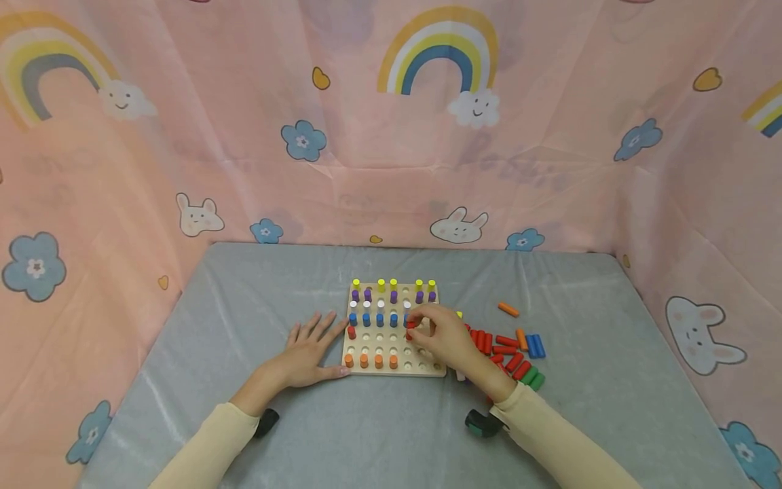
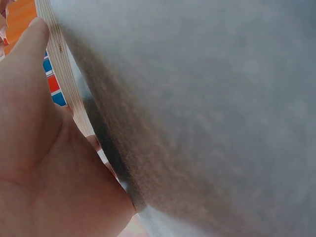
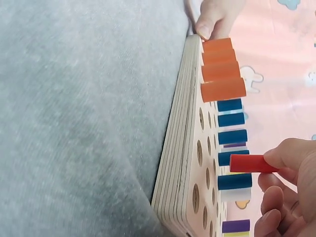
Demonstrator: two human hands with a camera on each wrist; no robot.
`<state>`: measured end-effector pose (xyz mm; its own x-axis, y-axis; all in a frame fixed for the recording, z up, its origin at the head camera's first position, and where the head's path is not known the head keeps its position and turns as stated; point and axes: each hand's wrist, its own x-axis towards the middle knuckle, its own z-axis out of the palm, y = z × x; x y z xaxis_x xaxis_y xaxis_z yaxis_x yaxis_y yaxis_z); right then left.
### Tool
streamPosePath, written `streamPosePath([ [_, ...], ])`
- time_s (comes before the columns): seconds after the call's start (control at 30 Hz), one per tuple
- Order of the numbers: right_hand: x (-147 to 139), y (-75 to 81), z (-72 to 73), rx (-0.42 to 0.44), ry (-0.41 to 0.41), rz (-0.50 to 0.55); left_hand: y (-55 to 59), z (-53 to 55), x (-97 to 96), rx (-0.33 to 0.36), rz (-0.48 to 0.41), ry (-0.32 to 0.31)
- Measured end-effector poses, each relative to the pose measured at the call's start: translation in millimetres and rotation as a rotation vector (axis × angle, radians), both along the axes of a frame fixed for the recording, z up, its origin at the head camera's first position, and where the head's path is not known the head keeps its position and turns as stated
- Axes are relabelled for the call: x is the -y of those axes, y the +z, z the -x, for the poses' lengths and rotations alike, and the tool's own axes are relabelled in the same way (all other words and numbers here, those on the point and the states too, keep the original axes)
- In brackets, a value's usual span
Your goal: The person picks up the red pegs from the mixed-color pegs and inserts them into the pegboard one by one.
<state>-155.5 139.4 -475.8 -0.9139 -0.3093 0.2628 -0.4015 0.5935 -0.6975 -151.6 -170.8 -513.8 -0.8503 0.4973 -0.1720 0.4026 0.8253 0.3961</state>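
A wooden pegboard [image 1: 391, 371] lies on the table with rows of yellow, purple, white, blue and orange pegs standing in its holes. One red peg [image 1: 351, 333] stands at the left end of its row. My right hand [image 1: 449, 338] pinches another red peg [image 3: 247, 163] between thumb and fingers, above the board's holes near the blue pegs [image 3: 234, 181]. Spread out flat, my left hand [image 1: 305, 360] rests at the board's left side, its thumb at the front left corner by the orange pegs [image 3: 223, 90]. In the left wrist view, the left palm [image 2: 54, 163] hides much of the board.
To the right of the board lies a loose heap of red pegs [image 1: 504, 350], with blue pegs [image 1: 535, 346] and green pegs [image 1: 533, 378] at its edge. A lone orange peg [image 1: 508, 310] lies farther back. Patterned pink cloth [image 1: 366, 183] hangs behind the grey-covered table [image 1: 275, 272].
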Motion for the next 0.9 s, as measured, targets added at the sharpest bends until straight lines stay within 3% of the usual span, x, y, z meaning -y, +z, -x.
streamPosePath([
  [0.33,10.0,0.5,3.3,0.001,0.024,-0.021,0.5,0.3,-1.0,0.002,0.011,0.010],
  [0.63,19.7,1.3,5.4,-0.020,0.057,-0.014,14.1,-1.8,-3.6,0.041,0.022,0.007],
  [0.9,29.6,-3.9,10.0,-0.032,0.080,-0.021,2.5,-0.7,-1.4,0.016,0.014,0.007],
])
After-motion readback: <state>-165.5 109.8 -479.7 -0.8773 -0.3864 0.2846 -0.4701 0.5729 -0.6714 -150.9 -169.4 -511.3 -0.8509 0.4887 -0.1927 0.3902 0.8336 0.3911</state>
